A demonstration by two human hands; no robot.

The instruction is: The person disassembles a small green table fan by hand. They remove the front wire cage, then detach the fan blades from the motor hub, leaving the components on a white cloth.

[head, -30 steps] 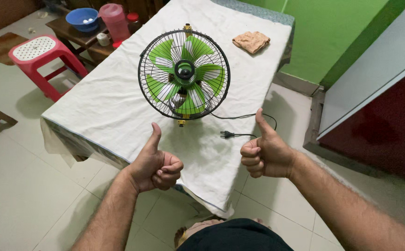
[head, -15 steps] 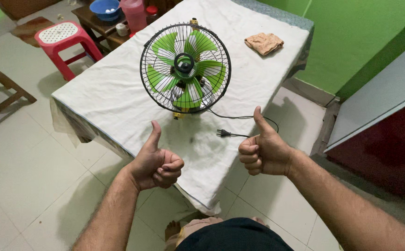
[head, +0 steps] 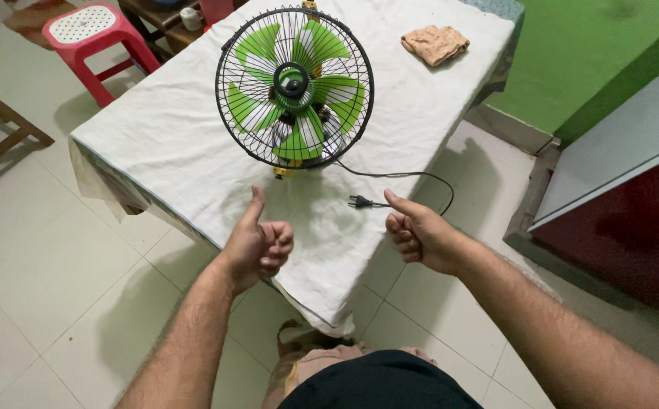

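fists with thumbs out, left hand (head: 257, 244) and right hand (head: 414, 231) hold nothing, near fan (head: 294, 86) beyond.

The fan (head: 294, 85) hides its own base (top edge clips its guard).

The fan (head: 294, 87) stands on the table (head: 155, 144), cloth (head: 435, 43) behind, plug (head: 359, 201) before it.

Green wall (head: 571, 53), pale tiled floor (head: 49, 257), pink stool (head: 91, 34).
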